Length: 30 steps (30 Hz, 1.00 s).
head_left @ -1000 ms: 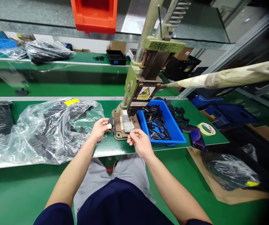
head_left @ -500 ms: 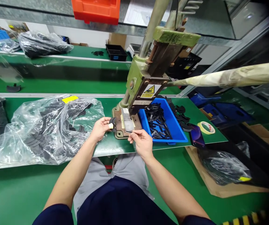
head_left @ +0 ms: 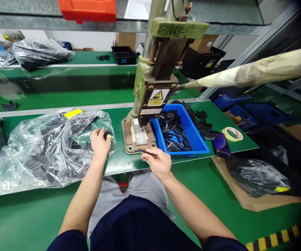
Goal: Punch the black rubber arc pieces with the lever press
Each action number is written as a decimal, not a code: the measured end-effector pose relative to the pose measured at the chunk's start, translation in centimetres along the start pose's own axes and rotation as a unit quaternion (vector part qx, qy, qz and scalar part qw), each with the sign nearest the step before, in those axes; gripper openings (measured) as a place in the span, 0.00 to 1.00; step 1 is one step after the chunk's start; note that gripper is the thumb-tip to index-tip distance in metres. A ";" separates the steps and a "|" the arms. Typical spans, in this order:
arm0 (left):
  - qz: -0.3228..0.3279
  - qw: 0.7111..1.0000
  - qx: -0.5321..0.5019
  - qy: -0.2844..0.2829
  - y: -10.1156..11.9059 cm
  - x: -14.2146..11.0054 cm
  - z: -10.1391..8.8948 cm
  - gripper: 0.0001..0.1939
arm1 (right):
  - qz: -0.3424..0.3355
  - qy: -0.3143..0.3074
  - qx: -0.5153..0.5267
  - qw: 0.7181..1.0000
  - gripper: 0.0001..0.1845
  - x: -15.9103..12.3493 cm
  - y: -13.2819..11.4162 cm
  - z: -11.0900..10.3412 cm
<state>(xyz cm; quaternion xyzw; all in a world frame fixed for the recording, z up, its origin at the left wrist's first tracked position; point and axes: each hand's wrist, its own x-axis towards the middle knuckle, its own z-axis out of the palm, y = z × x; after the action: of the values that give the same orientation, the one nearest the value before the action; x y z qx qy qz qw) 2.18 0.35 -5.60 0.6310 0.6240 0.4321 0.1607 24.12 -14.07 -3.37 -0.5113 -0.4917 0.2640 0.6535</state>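
Observation:
My left hand (head_left: pixel 99 142) is over the right part of a clear plastic bag (head_left: pixel 19 139) full of black curved parts. A black curved part (head_left: pixel 106 134) shows between its thumb and index finger, partly hidden; a yellow cover sits on the thumb. With fingertips pinched, my right hand (head_left: pixel 158 161) holds a thin black strip-like piece (head_left: pixel 144 151) at the front edge of the press base (head_left: pixel 130 141). Behind it stands the green hand press (head_left: pixel 154 87), with a pale metal block (head_left: pixel 140 137) on its base.
A blue bin (head_left: pixel 200 144) of small black pieces stands right of the press. Black curved parts (head_left: pixel 201 120), a phone (head_left: pixel 221 144) and a tape roll (head_left: pixel 232 134) lie beyond it. The press's wrapped lever (head_left: pixel 239 75) reaches far right. An orange bin (head_left: pixel 87 10) is overhead.
My left hand has moved left from the press base to the bag, with the black curved part. My right hand stays near the base's front, its thin piece now more visible. The view has shifted.

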 end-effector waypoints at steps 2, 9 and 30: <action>0.045 0.998 -0.038 0.004 1.4 -0.5 -0.7 0.20 | -0.008 0.000 -0.007 1.000 0.09 0.1 -0.3 -0.2; 0.116 0.911 -0.295 -0.263 7.9 -5.0 -3.9 0.14 | -0.013 -0.012 -0.028 0.999 0.10 -0.2 -0.5 -0.5; 0.309 0.899 -0.213 -0.226 7.7 -9.0 -2.9 0.08 | -0.156 -0.074 -0.092 0.981 0.06 -1.0 -0.3 -2.0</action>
<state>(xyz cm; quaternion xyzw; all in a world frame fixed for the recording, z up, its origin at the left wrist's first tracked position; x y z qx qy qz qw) 6.37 -10.31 -1.30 0.8234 0.2378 0.4282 0.2865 25.46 -15.86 -3.44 -0.4654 -0.6345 0.1498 0.5987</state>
